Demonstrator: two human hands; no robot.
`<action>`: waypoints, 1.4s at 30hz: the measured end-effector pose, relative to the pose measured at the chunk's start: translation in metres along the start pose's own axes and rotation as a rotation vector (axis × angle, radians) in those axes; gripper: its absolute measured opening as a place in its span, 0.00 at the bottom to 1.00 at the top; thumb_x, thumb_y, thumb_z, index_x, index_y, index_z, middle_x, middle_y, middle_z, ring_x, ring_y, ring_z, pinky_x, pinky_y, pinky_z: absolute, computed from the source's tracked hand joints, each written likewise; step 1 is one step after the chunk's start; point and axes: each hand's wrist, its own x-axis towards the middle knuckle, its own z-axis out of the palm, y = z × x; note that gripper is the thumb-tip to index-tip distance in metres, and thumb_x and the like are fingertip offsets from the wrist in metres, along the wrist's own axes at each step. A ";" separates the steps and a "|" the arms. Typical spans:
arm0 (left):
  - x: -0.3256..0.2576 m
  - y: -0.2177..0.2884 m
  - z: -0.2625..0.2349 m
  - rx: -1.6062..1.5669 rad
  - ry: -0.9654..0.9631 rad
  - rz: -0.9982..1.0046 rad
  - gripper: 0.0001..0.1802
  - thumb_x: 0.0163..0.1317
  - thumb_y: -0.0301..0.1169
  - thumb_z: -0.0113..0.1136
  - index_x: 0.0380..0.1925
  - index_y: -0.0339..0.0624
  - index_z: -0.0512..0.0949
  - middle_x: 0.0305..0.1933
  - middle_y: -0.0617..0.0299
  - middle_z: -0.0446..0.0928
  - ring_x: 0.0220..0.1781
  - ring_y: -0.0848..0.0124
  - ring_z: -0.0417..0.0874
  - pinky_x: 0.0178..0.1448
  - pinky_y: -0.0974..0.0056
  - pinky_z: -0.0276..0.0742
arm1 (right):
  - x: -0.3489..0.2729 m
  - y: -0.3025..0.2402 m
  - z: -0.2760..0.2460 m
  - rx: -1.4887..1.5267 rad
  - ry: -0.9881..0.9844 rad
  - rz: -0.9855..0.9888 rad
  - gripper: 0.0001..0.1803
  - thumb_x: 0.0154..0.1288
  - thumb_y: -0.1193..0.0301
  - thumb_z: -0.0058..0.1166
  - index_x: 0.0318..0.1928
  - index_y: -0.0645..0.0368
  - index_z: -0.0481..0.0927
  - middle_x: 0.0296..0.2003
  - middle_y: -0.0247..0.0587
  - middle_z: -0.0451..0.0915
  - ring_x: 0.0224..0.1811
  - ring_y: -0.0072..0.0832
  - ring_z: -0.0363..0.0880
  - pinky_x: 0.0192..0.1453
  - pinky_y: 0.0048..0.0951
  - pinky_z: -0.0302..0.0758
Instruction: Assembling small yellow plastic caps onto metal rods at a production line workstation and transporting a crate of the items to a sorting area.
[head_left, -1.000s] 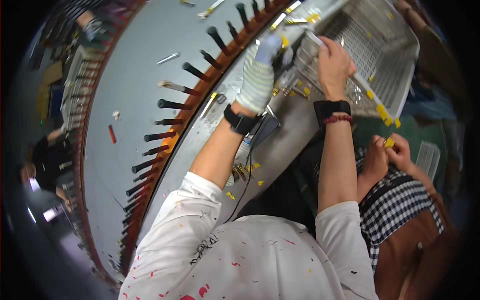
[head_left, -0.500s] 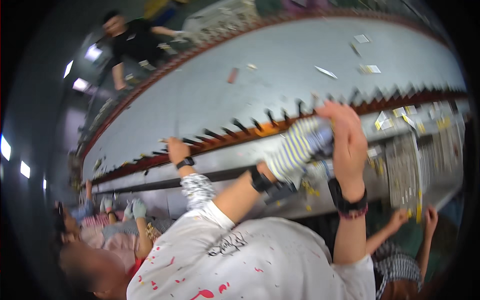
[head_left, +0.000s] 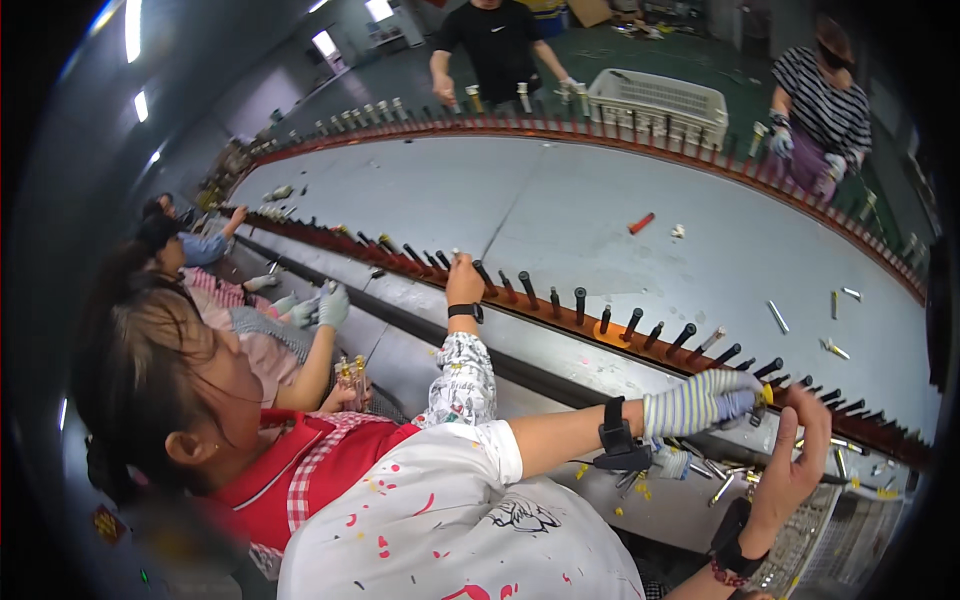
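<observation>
My left hand [head_left: 705, 402], in a striped knitted glove, reaches over the near rail toward the right. Its fingers close around a small piece with a yellow end [head_left: 767, 394]; the rest of that piece is mostly covered. Close by, my right hand [head_left: 802, 450] is bare, thumb apart and fingers stretched up beside the black pegs [head_left: 770, 368]. I see nothing in it. These pegs stand in a row along the red-brown rail [head_left: 660, 350]. Below my gloved hand lie loose metallic tubes [head_left: 722, 488] and yellow bits [head_left: 643, 492] on a metal ledge.
A broad grey table [head_left: 420, 190] lies inside the looping rail, with a red tube [head_left: 641, 223] and several small parts on it. A co-worker's hand [head_left: 464, 280] touches a peg on my left. Across stand two people and a white crate [head_left: 660, 98]. Wire trays [head_left: 850, 540] sit lower right.
The view has swung, showing more of the far side. My hands, formerly close together over the rail, are slightly apart. The yellow end now shows at my left fingers.
</observation>
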 end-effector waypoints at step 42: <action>0.059 -0.025 -0.020 0.545 -0.235 -0.248 0.13 0.62 0.32 0.53 0.37 0.32 0.79 0.24 0.61 0.77 0.27 0.78 0.73 0.34 0.70 0.71 | -0.014 0.076 -0.007 0.206 -0.152 0.559 0.06 0.56 0.75 0.59 0.33 0.66 0.82 0.25 0.35 0.82 0.27 0.16 0.79 0.32 0.18 0.73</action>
